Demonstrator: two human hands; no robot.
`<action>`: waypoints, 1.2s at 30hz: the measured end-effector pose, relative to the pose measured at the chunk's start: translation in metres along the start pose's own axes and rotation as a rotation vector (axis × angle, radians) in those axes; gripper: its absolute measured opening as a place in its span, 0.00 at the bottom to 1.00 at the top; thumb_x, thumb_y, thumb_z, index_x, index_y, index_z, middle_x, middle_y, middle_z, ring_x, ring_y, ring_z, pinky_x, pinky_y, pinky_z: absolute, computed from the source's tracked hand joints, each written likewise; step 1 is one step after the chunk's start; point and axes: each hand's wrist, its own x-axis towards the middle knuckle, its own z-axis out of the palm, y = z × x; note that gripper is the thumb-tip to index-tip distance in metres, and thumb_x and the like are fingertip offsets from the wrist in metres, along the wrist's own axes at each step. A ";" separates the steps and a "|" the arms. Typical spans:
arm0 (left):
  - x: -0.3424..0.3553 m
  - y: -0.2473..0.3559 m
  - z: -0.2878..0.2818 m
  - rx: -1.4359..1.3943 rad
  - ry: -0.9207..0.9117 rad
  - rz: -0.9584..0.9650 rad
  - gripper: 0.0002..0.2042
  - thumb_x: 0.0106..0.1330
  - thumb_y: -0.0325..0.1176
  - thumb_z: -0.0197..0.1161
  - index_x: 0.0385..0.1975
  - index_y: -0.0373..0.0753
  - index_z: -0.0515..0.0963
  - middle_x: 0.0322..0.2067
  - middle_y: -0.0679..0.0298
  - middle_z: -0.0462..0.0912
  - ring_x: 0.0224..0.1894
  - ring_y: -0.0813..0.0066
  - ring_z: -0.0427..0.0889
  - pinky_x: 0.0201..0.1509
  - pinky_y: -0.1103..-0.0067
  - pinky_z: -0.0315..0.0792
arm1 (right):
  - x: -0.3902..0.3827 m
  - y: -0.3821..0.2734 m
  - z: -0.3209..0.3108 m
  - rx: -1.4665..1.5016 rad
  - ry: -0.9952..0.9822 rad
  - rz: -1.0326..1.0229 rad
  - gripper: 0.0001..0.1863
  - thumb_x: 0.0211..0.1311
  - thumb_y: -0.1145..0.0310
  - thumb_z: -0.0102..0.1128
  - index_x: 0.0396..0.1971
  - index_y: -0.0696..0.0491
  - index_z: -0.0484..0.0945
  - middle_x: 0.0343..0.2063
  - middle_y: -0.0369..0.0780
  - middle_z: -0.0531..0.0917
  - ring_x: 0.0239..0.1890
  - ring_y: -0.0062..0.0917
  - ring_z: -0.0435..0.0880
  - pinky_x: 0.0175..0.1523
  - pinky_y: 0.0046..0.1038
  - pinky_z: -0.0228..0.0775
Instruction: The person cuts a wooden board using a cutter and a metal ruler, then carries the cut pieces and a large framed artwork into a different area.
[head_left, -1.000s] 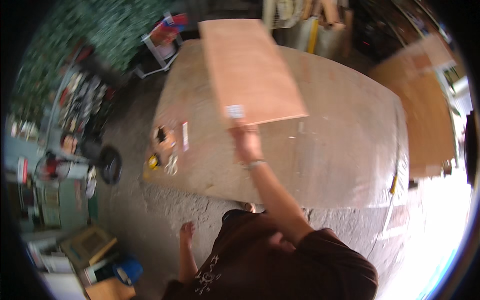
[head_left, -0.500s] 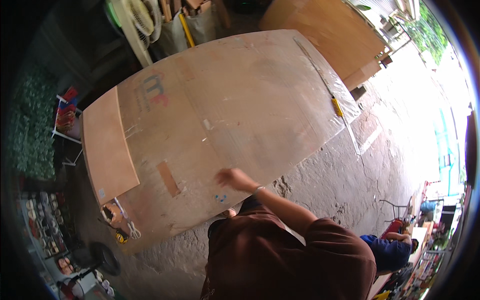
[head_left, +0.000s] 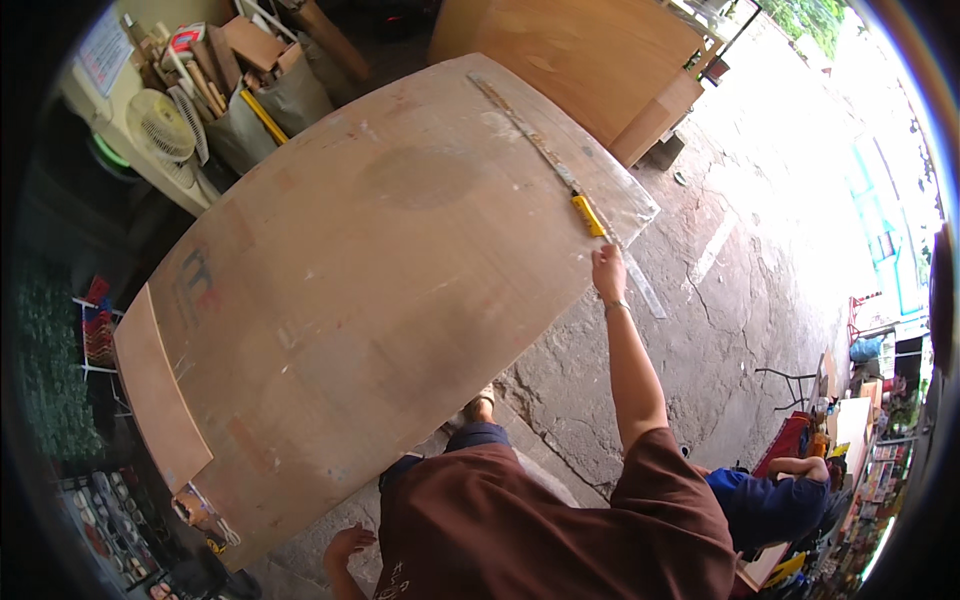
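Observation:
My right hand [head_left: 606,275] is stretched out to the right end of the big tabletop board [head_left: 400,270]. Its fingers are curled together beside a long metal ruler [head_left: 540,150], just below a yellow tool [head_left: 587,215], apparently a cutter, lying on that ruler. Whether the fingertips grip anything is hidden. The ruler slants along the right side, its near end jutting past the board's edge. Low beside my body, my left hand [head_left: 350,545] hangs with loosely spread fingers and holds nothing.
A thin wood panel [head_left: 155,385] lies on the left end, near a roll of tape [head_left: 188,507]. Behind stand a fan [head_left: 163,125], sacks of wood scraps [head_left: 245,125] and a large plywood sheet [head_left: 570,60]. A person [head_left: 770,505] in blue is at the lower right.
My view has swung to the right. My right hand has gone from over the board's near middle to beside the ruler and yellow tool. My left hand has come into view.

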 end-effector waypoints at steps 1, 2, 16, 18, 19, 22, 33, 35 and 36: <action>-0.011 0.019 0.013 -0.011 -0.005 0.045 0.26 0.72 0.55 0.47 0.49 0.39 0.79 0.43 0.61 0.85 0.46 0.68 0.81 0.54 0.69 0.68 | 0.026 0.016 0.013 -0.032 -0.014 -0.031 0.19 0.61 0.60 0.61 0.47 0.56 0.75 0.39 0.48 0.84 0.43 0.42 0.83 0.49 0.38 0.74; -0.025 0.043 0.021 -0.020 -0.003 0.093 0.25 0.72 0.54 0.47 0.48 0.38 0.79 0.42 0.60 0.85 0.45 0.69 0.82 0.53 0.70 0.68 | 0.048 0.017 0.022 -0.054 -0.027 -0.059 0.21 0.59 0.60 0.62 0.48 0.57 0.74 0.41 0.49 0.83 0.45 0.43 0.82 0.51 0.39 0.73; -0.081 0.373 0.182 -0.169 0.227 0.807 0.17 0.75 0.43 0.50 0.52 0.36 0.76 0.47 0.59 0.82 0.47 0.73 0.81 0.53 0.76 0.72 | 0.134 0.015 0.100 -0.182 -0.252 -0.004 0.13 0.57 0.68 0.57 0.40 0.59 0.77 0.40 0.50 0.81 0.43 0.42 0.82 0.47 0.39 0.76; -0.063 0.409 0.206 -0.267 0.099 0.844 0.18 0.75 0.44 0.50 0.53 0.37 0.75 0.47 0.58 0.82 0.49 0.71 0.81 0.54 0.76 0.73 | 0.098 -0.002 0.097 0.048 -0.473 0.062 0.14 0.54 0.65 0.64 0.31 0.63 0.80 0.27 0.50 0.84 0.30 0.40 0.86 0.35 0.36 0.79; -0.052 0.424 0.216 -0.338 0.061 0.846 0.19 0.75 0.45 0.50 0.54 0.37 0.75 0.48 0.58 0.82 0.49 0.70 0.81 0.54 0.75 0.73 | 0.063 -0.025 0.080 0.272 -0.558 0.050 0.15 0.54 0.63 0.67 0.27 0.62 0.82 0.19 0.47 0.84 0.22 0.32 0.85 0.28 0.31 0.78; -0.027 0.462 0.248 -0.719 -0.035 0.828 0.20 0.72 0.47 0.55 0.54 0.39 0.74 0.46 0.59 0.82 0.49 0.69 0.82 0.51 0.71 0.75 | -0.028 -0.075 0.030 0.833 -1.130 0.017 0.18 0.58 0.59 0.69 0.39 0.58 0.80 0.29 0.42 0.86 0.30 0.21 0.83 0.35 0.25 0.76; -0.017 0.342 0.162 -0.846 0.292 0.688 0.09 0.64 0.34 0.65 0.32 0.40 0.71 0.18 0.73 0.69 0.17 0.86 0.67 0.20 0.83 0.64 | 0.093 0.214 0.009 -0.595 -0.355 -0.166 0.56 0.44 0.29 0.64 0.57 0.68 0.69 0.55 0.60 0.74 0.59 0.50 0.73 0.66 0.43 0.60; -0.005 0.273 0.136 -0.911 0.450 0.623 0.10 0.60 0.32 0.65 0.35 0.39 0.72 0.21 0.70 0.72 0.19 0.82 0.69 0.21 0.81 0.66 | 0.089 0.225 -0.005 -0.317 -0.554 -0.289 0.32 0.48 0.49 0.70 0.39 0.65 0.77 0.36 0.56 0.82 0.42 0.48 0.81 0.48 0.47 0.70; 0.005 0.233 0.124 -0.967 0.510 0.638 0.11 0.57 0.29 0.65 0.37 0.38 0.72 0.23 0.68 0.73 0.20 0.79 0.71 0.22 0.80 0.67 | 0.092 0.224 0.001 -0.308 -0.601 -0.275 0.23 0.50 0.58 0.69 0.35 0.64 0.76 0.31 0.55 0.82 0.34 0.50 0.82 0.40 0.46 0.72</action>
